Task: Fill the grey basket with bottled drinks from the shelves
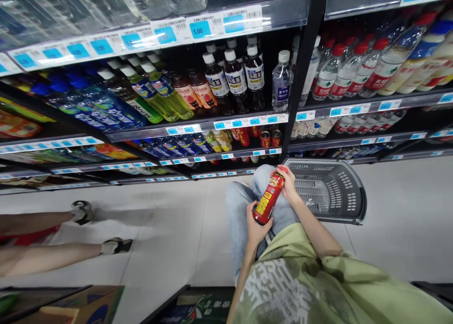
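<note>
A red bottle (269, 200) tilts above the seated person's jeans (287, 214), the left hand (257, 227) grasping its base, the right hand (288, 181) its upper end. From it, a grey basket (354, 194) sits at three o'clock, drink shelves (141, 134) at twelve, another person's legs (53, 259) at nine.

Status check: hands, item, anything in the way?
Left hand around lower end of red bottle, right hand at its top end. Bottle tilted, held in front of body. Grey basket off to the right, not blocking.
</note>
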Available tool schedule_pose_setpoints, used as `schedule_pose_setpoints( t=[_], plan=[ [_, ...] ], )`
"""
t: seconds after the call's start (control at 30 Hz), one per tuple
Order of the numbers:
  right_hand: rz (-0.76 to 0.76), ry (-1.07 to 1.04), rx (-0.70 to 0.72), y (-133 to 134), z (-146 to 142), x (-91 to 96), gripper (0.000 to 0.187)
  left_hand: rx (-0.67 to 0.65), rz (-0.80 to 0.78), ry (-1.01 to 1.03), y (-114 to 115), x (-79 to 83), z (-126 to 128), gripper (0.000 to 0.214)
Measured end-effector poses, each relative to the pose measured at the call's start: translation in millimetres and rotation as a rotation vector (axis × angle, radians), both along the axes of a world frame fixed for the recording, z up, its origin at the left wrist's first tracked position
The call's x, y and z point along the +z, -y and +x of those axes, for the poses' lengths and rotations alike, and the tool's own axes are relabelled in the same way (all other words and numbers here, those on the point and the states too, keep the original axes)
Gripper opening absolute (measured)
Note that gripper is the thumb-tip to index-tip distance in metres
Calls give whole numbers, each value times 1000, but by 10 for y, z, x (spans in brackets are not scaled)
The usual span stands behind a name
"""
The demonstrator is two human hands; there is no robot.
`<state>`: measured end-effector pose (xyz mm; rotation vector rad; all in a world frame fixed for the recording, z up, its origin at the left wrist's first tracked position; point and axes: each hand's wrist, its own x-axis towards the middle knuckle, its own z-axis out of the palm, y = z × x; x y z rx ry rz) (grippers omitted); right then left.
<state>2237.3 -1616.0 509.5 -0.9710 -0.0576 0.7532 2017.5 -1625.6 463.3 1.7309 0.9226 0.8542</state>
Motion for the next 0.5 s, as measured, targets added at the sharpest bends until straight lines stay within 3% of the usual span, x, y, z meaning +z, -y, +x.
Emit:
schedule_pose_setpoints(
  t=[0.13, 0.23, 0.37, 0.43, 0.5],
  plan=[
    [10, -9, 21, -6, -13, 12, 38, 19, 41, 2, 13, 34, -13, 72],
    [-5, -9, 19, -1, -18, 15, 39, 47, -28, 4, 5, 56, -26, 72],
    [-7, 15, 24, 13, -14, -6, 39, 43, -381, 120, -36, 6, -37, 89],
    [-16, 39, 50, 11, -17, -17, 37, 31, -567, 186, -57, -37, -33, 89],
    [-32, 53, 66, 2, -22, -24, 36, 35, -645, 207, -70, -68, -24, 84]
  ],
)
